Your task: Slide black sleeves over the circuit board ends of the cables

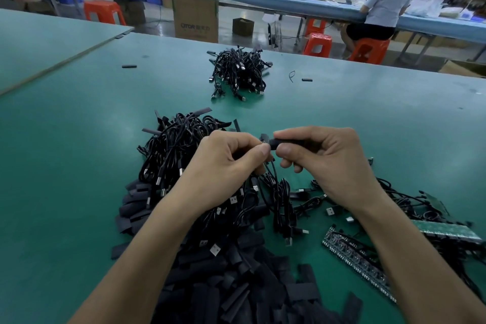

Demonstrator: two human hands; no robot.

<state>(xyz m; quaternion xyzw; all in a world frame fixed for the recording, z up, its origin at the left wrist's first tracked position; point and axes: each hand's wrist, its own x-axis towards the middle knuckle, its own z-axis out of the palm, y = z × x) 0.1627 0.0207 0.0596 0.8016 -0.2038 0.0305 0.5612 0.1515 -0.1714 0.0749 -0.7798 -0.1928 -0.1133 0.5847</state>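
My right hand (326,160) pinches a black sleeve (282,142) between thumb and fingers, held level above the table. My left hand (226,168) pinches the end of a black cable (273,179) right at the sleeve's left opening; the cable hangs down from my fingers. The circuit board end itself is hidden between my fingertips and the sleeve. Under my wrists lies a heap of loose black sleeves (236,284). A tangled pile of black cables (173,144) sits behind my left hand.
A second cable bundle (240,71) lies farther back on the green table (79,126). Green circuit board strips (355,252) and more cables lie at the right. Two stray sleeves (129,66) rest far off. A person sits at the blue bench (289,2) behind.
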